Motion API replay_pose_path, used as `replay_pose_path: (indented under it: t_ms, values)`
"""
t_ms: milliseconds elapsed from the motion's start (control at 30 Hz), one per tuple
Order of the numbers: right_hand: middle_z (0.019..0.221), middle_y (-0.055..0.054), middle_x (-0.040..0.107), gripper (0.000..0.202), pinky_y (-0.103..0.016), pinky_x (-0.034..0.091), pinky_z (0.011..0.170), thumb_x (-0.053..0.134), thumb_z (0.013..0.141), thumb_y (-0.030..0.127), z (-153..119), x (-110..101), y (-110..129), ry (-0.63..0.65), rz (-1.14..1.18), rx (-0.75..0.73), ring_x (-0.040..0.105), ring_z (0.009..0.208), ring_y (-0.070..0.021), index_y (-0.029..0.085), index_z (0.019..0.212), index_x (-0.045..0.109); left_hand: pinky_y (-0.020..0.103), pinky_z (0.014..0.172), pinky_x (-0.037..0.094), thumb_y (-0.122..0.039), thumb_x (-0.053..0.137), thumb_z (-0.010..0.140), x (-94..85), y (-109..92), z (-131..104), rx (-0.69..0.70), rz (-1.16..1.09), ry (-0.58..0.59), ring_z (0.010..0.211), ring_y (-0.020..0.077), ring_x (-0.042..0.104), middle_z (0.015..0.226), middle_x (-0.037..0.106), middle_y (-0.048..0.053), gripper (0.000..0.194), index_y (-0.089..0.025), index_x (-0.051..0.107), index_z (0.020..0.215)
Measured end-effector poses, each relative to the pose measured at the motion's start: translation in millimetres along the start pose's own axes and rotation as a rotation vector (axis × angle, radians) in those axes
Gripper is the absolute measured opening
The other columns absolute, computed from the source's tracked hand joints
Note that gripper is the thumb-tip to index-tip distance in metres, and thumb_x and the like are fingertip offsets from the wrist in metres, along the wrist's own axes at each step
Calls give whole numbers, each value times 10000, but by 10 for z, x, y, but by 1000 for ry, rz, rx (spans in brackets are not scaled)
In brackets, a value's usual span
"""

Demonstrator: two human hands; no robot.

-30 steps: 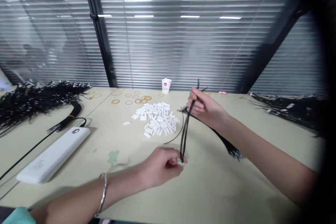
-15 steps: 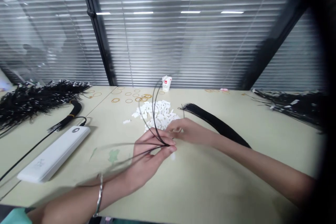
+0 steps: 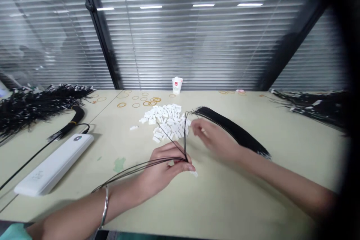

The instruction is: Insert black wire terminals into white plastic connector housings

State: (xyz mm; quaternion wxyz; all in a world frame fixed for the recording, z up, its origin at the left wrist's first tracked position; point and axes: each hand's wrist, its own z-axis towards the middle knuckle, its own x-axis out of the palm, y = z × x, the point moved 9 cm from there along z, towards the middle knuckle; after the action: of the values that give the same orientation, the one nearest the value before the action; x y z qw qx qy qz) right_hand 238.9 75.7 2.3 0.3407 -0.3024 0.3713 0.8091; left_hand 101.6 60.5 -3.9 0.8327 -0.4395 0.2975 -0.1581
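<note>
Left hand (image 3: 167,167) and right hand (image 3: 213,135): bare. Left forearm (image 3: 123,197): thin, shiny silver-coloured bangle (image 3: 105,207), rounded. Left sleeve (image 3: 17,231): mint green, only its end visible. Right forearm (image 3: 277,178): bare.

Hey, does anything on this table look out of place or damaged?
An irregular green patch marks the tabletop left of the left hand, perhaps a stain or wear. A bit of white plastic also lies apart, left of the white pile.

Looks like an assembly workshop, judging by bundled wires (image 3: 232,127), piled white parts (image 3: 172,123) and rubber bands (image 3: 152,101) across the surface (image 3: 230,195).
</note>
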Motion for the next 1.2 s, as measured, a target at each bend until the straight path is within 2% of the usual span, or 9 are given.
replay_pose_path:
  t_ms: [100, 233, 367, 433, 533, 667, 767, 1000, 1200]
  values:
    - [867, -29, 610, 180, -321, 443, 795, 399, 918, 233, 149, -648, 35, -233, 77, 15, 570, 828, -146, 214, 922, 578, 210, 665, 458, -243, 686, 760, 59, 67, -5, -28, 52, 81, 708, 102, 580, 753, 615, 13, 119, -155, 690, 679]
    - [987, -42, 606, 169, -347, 433, 932, 504, 861, 158, 227, -1401, 79, -554, 313, -12, 568, 975, -159, 243, 955, 616, 201, 619, 446, -322, 675, 761, 249, 237, -63, -81, 189, 320, 684, 102, 572, 746, 605, 7, 180, -159, 684, 685]
    - [934, -22, 594, 193, -357, 405, 976, 658, 757, 158, 77, -1673, -50, -793, 524, -22, 574, 962, -154, 222, 935, 619, 215, 613, 429, -353, 660, 772, 318, 308, -98, -89, 249, 411, 697, 118, 561, 739, 587, -4, 203, -172, 651, 680]
    - [895, -16, 580, 144, -345, 413, 953, 615, 812, 263, -28, -1544, -185, -776, 576, 79, 563, 909, -129, 243, 954, 620, 217, 616, 423, -340, 637, 796, 319, 295, -95, -85, 278, 422, 699, 117, 553, 749, 574, -9, 196, -177, 627, 689]
    - [851, -19, 570, 177, -292, 455, 809, 513, 877, 334, -227, -1088, -322, -610, 669, 283, 536, 787, -96, 236, 951, 641, 210, 642, 425, -322, 609, 821, 332, 248, -88, -60, 316, 461, 712, 114, 550, 759, 566, -20, 175, -194, 614, 701]
    - [913, -60, 638, 216, -258, 452, 690, 585, 820, 333, -495, -285, -180, -198, 706, 503, 570, 795, -126, 162, 705, 649, 211, 636, 429, -350, 568, 845, 337, 231, -77, -23, 394, 485, 689, 115, 546, 726, 534, -22, 214, -184, 578, 711]
    - [860, -25, 652, 167, -240, 443, 672, 599, 797, 347, -653, 165, -6, 75, 680, 622, 575, 765, -122, 191, 804, 657, 216, 593, 415, -359, 532, 865, 343, 267, -78, 4, 468, 468, 639, 110, 518, 699, 502, -21, 224, -176, 536, 736]
    - [798, 16, 646, 74, -232, 425, 655, 570, 812, 263, -606, 298, 190, 178, 471, 488, 582, 738, -116, 210, 797, 619, 237, 581, 407, -357, 453, 898, 409, 340, -137, 120, 550, 453, 600, 115, 506, 644, 500, -13, 269, -174, 509, 710]
    - [803, 18, 655, 79, -229, 442, 631, 578, 806, 221, -598, 278, 229, 152, 422, 450, 597, 713, -117, 214, 759, 640, 214, 563, 405, -379, 467, 900, 382, 269, -137, 81, 578, 461, 597, 103, 504, 635, 494, -40, 235, -198, 526, 762]
